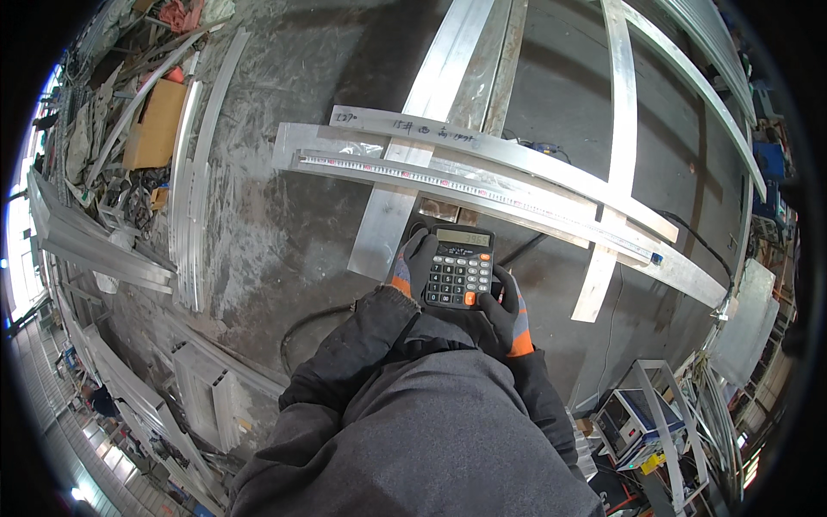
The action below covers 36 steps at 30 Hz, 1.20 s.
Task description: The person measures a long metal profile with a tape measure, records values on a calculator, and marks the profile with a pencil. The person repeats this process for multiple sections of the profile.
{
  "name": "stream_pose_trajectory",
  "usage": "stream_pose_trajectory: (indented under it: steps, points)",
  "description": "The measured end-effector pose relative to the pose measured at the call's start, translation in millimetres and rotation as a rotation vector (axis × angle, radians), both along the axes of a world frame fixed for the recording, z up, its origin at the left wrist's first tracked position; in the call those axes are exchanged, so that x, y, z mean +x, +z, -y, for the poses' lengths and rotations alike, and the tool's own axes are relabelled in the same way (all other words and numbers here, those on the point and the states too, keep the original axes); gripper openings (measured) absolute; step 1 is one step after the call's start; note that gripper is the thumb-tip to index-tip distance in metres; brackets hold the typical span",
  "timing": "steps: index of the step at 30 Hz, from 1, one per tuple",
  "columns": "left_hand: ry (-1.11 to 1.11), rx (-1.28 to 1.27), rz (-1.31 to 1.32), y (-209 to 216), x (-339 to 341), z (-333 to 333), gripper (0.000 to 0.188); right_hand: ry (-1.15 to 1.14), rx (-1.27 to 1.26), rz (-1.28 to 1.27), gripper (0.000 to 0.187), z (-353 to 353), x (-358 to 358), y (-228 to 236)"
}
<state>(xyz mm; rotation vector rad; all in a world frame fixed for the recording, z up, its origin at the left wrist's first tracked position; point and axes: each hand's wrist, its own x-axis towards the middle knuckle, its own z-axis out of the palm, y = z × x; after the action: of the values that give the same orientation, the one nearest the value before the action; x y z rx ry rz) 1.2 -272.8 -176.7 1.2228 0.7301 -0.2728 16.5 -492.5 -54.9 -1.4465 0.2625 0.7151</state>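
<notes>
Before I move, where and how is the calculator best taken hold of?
Probably by the long side edges of the calculator, coming from the wearer's near side: it is flat, its display at the far end and keys below. The left hand sits at its left edge, the right hand at its lower right.

The floor (258, 224) is grey and hard, with lots of pale smudges and scuffs. On the left, long thin metal strips (185, 198) lie side by side. Next to them is a big messy heap of scraps, with a brown cardboard box (157, 125) and a red cloth (178, 15) in it. Bright white light comes in along the far left edge. Low on the left, a person (102, 402) is far away, and a small lamp (77, 494) shines. At the bottom right sits a blue and white machine (637, 426).
</notes>
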Motion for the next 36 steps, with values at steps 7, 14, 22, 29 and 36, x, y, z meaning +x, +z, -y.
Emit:
stream_pose_trajectory:
  steps: [7, 14, 22, 29, 36]
  points:
    - [0.062, -0.098, -0.093, 7.6, -5.9, 4.5, 0.047, -0.077, 0.006, -0.134, 0.059, -3.1, -4.0, -2.7]
    - [0.002, -0.040, -0.133, 9.5, -16.5, 3.2, 0.032, -0.094, -0.131, -0.182, 0.056, -1.2, -23.0, -41.1]
    - [0.059, 0.231, -0.134, -34.6, 2.9, -1.0, 0.024, -0.264, -0.546, 0.068, 0.019, 24.5, 36.6, -116.6]
    - [-0.145, 0.235, -0.174, -64.8, 18.2, 0.8, 0.034, 0.012, -0.789, 0.849, 0.032, 29.9, 125.0, -199.9]
    - [0.035, 0.041, -0.180, -79.6, 6.0, 14.2, 0.035, 0.150, -0.943, 0.994, 0.033, 47.9, 132.4, -245.3]
